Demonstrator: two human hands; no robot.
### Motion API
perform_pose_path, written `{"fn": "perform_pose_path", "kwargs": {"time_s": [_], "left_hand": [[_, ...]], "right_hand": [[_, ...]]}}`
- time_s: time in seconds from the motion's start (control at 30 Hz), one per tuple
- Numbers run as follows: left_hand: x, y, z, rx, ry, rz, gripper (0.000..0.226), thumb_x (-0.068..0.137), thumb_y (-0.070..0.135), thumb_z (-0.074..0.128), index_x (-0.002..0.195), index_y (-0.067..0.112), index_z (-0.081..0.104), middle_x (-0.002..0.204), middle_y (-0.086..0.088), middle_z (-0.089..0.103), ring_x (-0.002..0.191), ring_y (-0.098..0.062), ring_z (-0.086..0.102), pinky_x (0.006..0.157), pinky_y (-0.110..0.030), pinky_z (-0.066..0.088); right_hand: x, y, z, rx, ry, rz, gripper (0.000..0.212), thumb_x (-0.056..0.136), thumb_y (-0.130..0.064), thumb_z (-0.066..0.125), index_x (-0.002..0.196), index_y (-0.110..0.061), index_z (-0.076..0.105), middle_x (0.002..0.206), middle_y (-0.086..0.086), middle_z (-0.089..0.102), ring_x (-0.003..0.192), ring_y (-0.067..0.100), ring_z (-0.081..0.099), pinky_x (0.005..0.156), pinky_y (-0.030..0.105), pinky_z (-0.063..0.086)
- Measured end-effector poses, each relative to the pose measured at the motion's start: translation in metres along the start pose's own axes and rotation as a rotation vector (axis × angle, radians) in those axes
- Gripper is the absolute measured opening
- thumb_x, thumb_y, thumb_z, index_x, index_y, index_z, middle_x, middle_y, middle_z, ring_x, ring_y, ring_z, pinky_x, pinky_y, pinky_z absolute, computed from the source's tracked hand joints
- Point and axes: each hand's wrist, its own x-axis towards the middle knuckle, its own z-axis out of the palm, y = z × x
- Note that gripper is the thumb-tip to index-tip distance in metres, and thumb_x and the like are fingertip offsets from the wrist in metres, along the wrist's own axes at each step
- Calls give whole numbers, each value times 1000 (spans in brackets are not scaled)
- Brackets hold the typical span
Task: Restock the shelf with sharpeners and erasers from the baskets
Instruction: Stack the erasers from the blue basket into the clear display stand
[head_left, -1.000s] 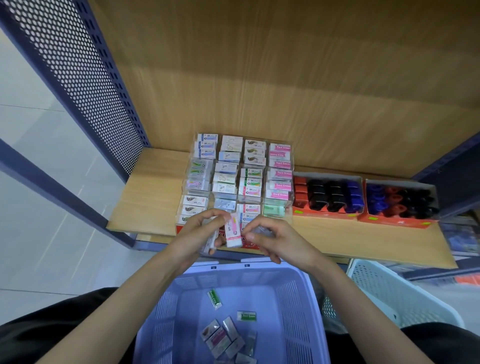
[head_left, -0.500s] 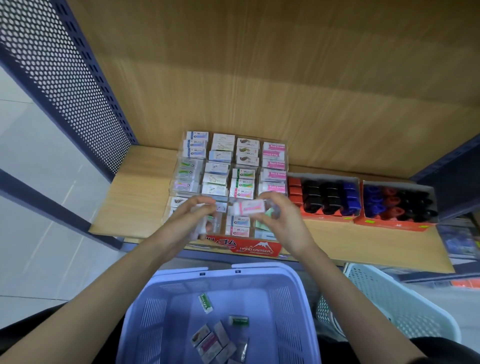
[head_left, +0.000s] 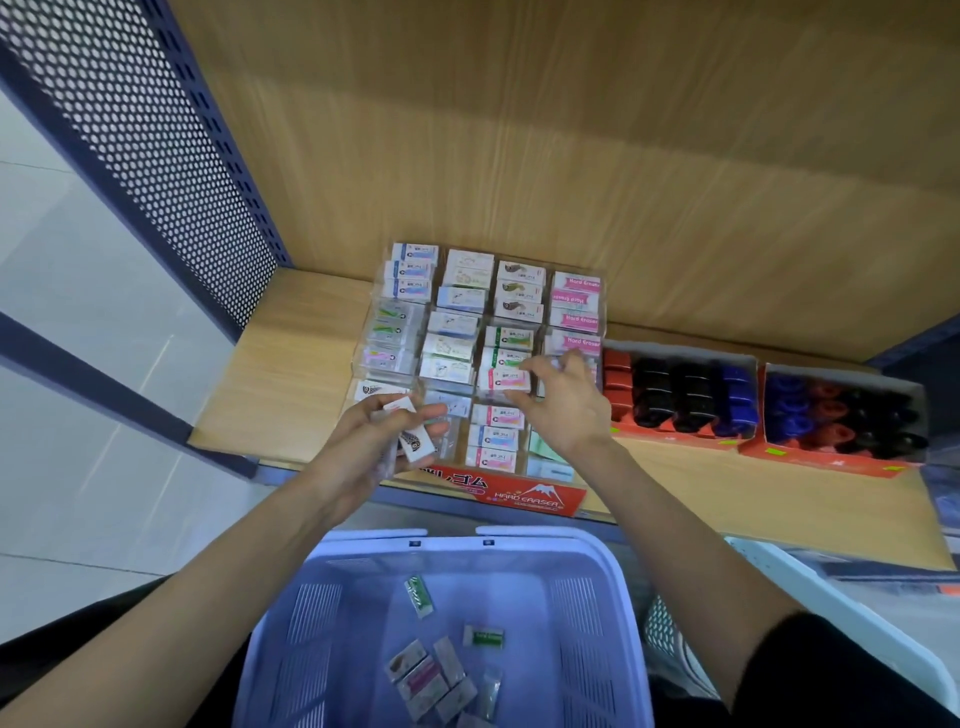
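A clear display case of erasers (head_left: 467, 332) sits on the wooden shelf (head_left: 291, 384), with a red "Hard Eraser" front label. My right hand (head_left: 563, 408) pinches a pink-printed eraser (head_left: 504, 379) at the middle of the case's third column. My left hand (head_left: 374, 441) holds a few small erasers (head_left: 413, 439) just in front of the case's left side. A blue basket (head_left: 597, 623) below holds several loose erasers (head_left: 441, 670).
Two red cardboard trays of sharpeners (head_left: 680, 395) (head_left: 841, 421) stand to the right of the case on the shelf. A white basket (head_left: 841, 623) sits at the lower right. A perforated blue side panel (head_left: 156, 156) bounds the shelf on the left.
My right hand carried the pink eraser from in front of the case up into its third column. My left hand stayed low with its erasers.
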Motion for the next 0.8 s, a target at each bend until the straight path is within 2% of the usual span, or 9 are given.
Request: {"fn": "perform_pose_path", "kwargs": {"time_s": [0.13, 0.2, 0.27, 0.33, 0.4, 0.47, 0.63, 0.7, 0.8], "left_hand": [[0, -3, -2, -9, 42, 18, 14, 89, -3, 54, 94, 11, 53, 103, -10, 70, 81, -16, 72, 58, -32, 57], [0, -3, -1, -30, 57, 23, 16, 88, -4, 55, 92, 11, 54, 95, -10, 69, 75, -17, 72, 56, -31, 57], [0, -3, 0, -23, 68, 16, 16, 87, -4, 56, 92, 12, 54, 90, -9, 69, 73, -17, 72, 56, -31, 58], [0, -4, 1, 28, 67, 2, 19, 87, -2, 58, 100, 10, 53, 84, -5, 71, 72, -16, 72, 57, -31, 58], [0, -6, 4, 60, 54, -2, 25, 87, -1, 59, 109, 8, 52, 79, -1, 73, 73, -16, 72, 59, -30, 58], [0, -6, 6, 52, 50, 4, 26, 86, -1, 60, 110, 8, 52, 78, 0, 73, 74, -16, 72, 61, -30, 59], [2, -4, 2, 31, 56, 27, 28, 86, 1, 60, 111, 8, 51, 83, -3, 73, 78, -18, 72, 65, -33, 59], [2, -3, 1, 30, 72, 26, 28, 86, 1, 62, 112, 8, 52, 86, -4, 73, 79, -18, 72, 63, -31, 59], [1, -1, 3, 50, 86, 20, 28, 86, 1, 62, 112, 7, 53, 85, -5, 72, 70, -14, 71, 57, -27, 57]], "right_hand": [[-6, 7, -3, 38, 4, -62, 50, 95, -34, 46, 142, -39, 30, 130, 5, 33, 115, 23, 44, 77, 34, 48], [-12, 6, -8, 321, 32, -57, 55, 95, -16, 40, 144, -37, 27, 125, 0, 32, 104, 19, 48, 79, 33, 48], [-19, 6, -11, 593, 36, -41, 57, 95, -5, 37, 142, -35, 29, 124, -9, 28, 105, 11, 44, 89, 26, 41], [-24, 6, -10, 529, 30, -89, 48, 97, -9, 41, 138, -32, 35, 124, -9, 31, 108, 10, 43, 90, 25, 41], [-21, 7, -7, 256, 27, -121, 38, 98, -28, 47, 135, -31, 42, 115, -3, 40, 99, 16, 51, 76, 31, 49], [-14, 6, -3, 138, 15, -98, 38, 96, -38, 48, 133, -31, 44, 107, -1, 43, 94, 19, 52, 66, 31, 47], [-3, -6, 4, 132, 9, 5, 34, 95, -43, 50, 126, -29, 48, 107, 0, 46, 95, 21, 55, 70, 32, 48], [-2, -9, 3, 124, 15, 11, 39, 95, -41, 50, 131, -29, 44, 117, 3, 47, 99, 23, 57, 74, 35, 50], [-14, -18, -9, 406, -38, 20, 46, 98, -22, 44, 141, -22, 26, 136, 8, 41, 93, 31, 58, 61, 24, 48]]}}
